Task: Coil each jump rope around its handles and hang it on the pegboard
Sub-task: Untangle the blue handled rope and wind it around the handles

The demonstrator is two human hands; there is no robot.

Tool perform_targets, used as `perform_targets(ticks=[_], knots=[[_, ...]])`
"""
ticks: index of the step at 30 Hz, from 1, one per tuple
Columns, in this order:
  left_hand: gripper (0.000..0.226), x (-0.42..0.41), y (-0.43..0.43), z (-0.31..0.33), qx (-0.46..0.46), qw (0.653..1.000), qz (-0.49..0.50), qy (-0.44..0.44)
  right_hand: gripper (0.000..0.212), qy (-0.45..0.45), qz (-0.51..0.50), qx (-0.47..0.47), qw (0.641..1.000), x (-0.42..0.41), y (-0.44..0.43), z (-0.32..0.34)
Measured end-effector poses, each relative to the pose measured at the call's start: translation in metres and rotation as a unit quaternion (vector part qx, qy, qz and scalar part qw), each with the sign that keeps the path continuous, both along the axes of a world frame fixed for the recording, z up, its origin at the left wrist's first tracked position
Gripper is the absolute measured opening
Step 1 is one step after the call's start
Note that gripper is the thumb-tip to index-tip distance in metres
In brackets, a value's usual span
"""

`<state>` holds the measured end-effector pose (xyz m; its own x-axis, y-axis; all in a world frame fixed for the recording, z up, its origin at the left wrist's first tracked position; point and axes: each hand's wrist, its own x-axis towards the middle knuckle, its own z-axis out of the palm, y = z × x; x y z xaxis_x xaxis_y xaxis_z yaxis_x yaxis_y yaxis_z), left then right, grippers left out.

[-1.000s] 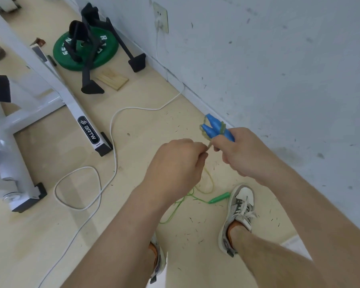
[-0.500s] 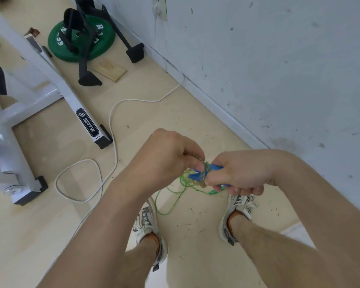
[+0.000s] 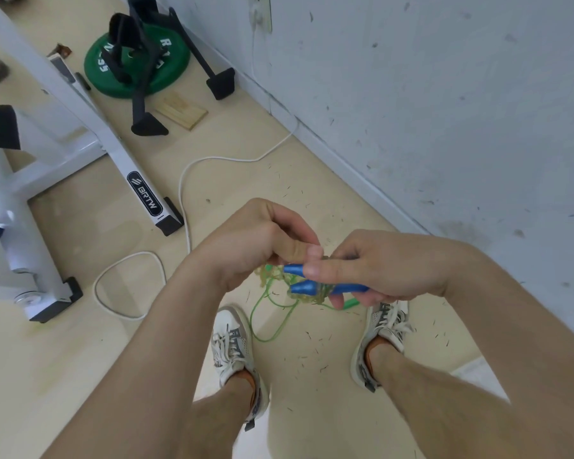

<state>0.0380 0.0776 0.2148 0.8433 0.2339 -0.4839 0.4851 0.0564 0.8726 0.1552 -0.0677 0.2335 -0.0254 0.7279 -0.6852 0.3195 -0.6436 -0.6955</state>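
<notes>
1. While you stand facing down at the floor [image 3: 80, 359] beside the wall [image 3: 444, 111], both your hands meet in front of you, above your shoes [image 3: 231, 346].
2. Your right hand [image 3: 388, 266] grips the two blue handles [image 3: 307, 288]: the thumb lies across the top and the fingers curl under. The handles lie side by side and roughly level, with their tapered ends pointing toward your left hand.
3. Your left hand [image 3: 256, 246] has its fingers curled tight, and the tips pinch the rope [image 3: 272, 276] right at the end of the upper handle.
4. That yellowish rope is bunched in loose turns around the handles. Part of it sits just under your left fingers, and part wraps the lower handle near your right thumb.
5. A green rope [image 3: 269, 313] lies loose on the floor between your shoes. Its green handle [image 3: 350, 304] shows just below your right hand.
6. Nothing like a pegboard appears in this view, so the rope is in your hands and not hung.
7. A white cable [image 3: 183, 193] loops across the floor to your left and runs up to an outlet [image 3: 262, 11] on the wall.
8. A white frame [image 3: 90, 120] marked BRTW stands further left. Beyond it, a black stand [image 3: 140, 104] sits over a green plate [image 3: 113, 84], with a wood block [image 3: 181, 111] just beside it.
</notes>
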Motion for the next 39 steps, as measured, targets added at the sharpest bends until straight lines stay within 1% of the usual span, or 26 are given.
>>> perform_targets(ticks=[2, 3, 4, 5, 6, 7, 8, 10, 13, 15, 16, 18, 19, 22, 24, 26, 28, 31, 34, 36, 39], knots=[[0.022, 0.002, -0.003, -0.005, -0.095, 0.995, 0.006, -0.001, 0.062, 0.035, -0.006, 0.031, 0.999, 0.003, -0.002, -0.001], [0.023, 0.004, -0.006, -0.006, -0.148, 0.989, 0.014, -0.014, 0.056, 0.056, -0.016, 0.05, 0.997, 0.006, -0.002, 0.0], [0.015, 0.006, -0.01, -0.007, -0.181, 0.982, 0.029, -0.034, 0.05, 0.076, -0.038, 0.071, 0.994, 0.009, -0.004, 0.002], [0.008, 0.009, -0.015, -0.006, -0.209, 0.975, 0.057, -0.053, 0.047, 0.097, -0.076, 0.089, 0.988, 0.012, -0.005, 0.003], [0.018, 0.012, -0.018, -0.007, -0.214, 0.971, 0.087, -0.067, 0.046, 0.12, -0.128, 0.099, 0.979, 0.015, -0.006, 0.004], [0.025, 0.015, -0.022, -0.008, -0.2, 0.97, 0.112, -0.077, 0.046, 0.146, -0.182, 0.107, 0.966, 0.016, -0.007, 0.005], [0.028, 0.017, -0.026, -0.008, -0.158, 0.975, 0.131, -0.09, 0.047, 0.17, -0.231, 0.112, 0.952, 0.018, -0.007, 0.005], [0.026, 0.02, -0.035, -0.009, -0.045, 0.982, 0.149, -0.103, 0.049, 0.19, -0.302, 0.109, 0.928, 0.017, -0.006, 0.004], [0.033, 0.023, -0.041, -0.013, 0.146, 0.976, 0.129, -0.097, 0.047, 0.173, -0.356, 0.077, 0.915, 0.016, -0.003, 0.002], [0.036, 0.023, -0.042, -0.014, 0.288, 0.952, 0.071, -0.08, 0.049, 0.122, -0.371, 0.056, 0.919, 0.016, -0.002, -0.001], [0.033, 0.022, -0.043, -0.014, 0.359, 0.931, 0.025, -0.066, 0.05, 0.083, -0.374, 0.046, 0.923, 0.016, -0.001, -0.003], [0.026, 0.019, -0.048, -0.013, 0.475, 0.877, -0.063, -0.038, 0.052, 0.01, -0.381, 0.034, 0.924, 0.015, 0.0, -0.008], [0.026, 0.018, -0.05, -0.012, 0.511, 0.854, -0.089, -0.034, 0.052, -0.013, -0.387, 0.032, 0.921, 0.015, 0.001, -0.011], [0.022, 0.016, -0.049, -0.009, 0.569, 0.814, -0.107, -0.049, 0.045, -0.047, -0.385, 0.022, 0.921, 0.016, 0.003, -0.014], [0.019, 0.015, -0.047, -0.008, 0.588, 0.799, -0.112, -0.067, 0.037, -0.063, -0.368, 0.013, 0.928, 0.016, 0.003, -0.014], [0.016, 0.015, -0.047, -0.009, 0.609, 0.78, -0.118, -0.08, 0.037, -0.091, -0.352, 0.003, 0.932, 0.016, 0.002, -0.016], [0.014, 0.014, -0.047, -0.011, 0.623, 0.769, -0.104, -0.101, 0.038, -0.127, -0.331, -0.005, 0.935, 0.016, 0.001, -0.018], [0.012, 0.014, -0.043, -0.013, 0.62, 0.766, -0.093, -0.144, 0.04, -0.166, -0.287, -0.003, 0.943, 0.014, 0.001, -0.021], [0.01, 0.013, -0.039, -0.017, 0.588, 0.779, -0.091, -0.2, 0.044, -0.169, -0.218, -0.002, 0.961, 0.013, 0.0, -0.022], [0.009, 0.013, -0.035, -0.017, 0.558, 0.799, -0.075, -0.212, 0.053, -0.15, -0.183, 0.009, 0.972, 0.013, -0.001, -0.019], [0.013, 0.013, -0.032, -0.014, 0.502, 0.841, -0.052, -0.195, 0.064, -0.149, -0.172, 0.008, 0.974, 0.013, 0.0, -0.018]])
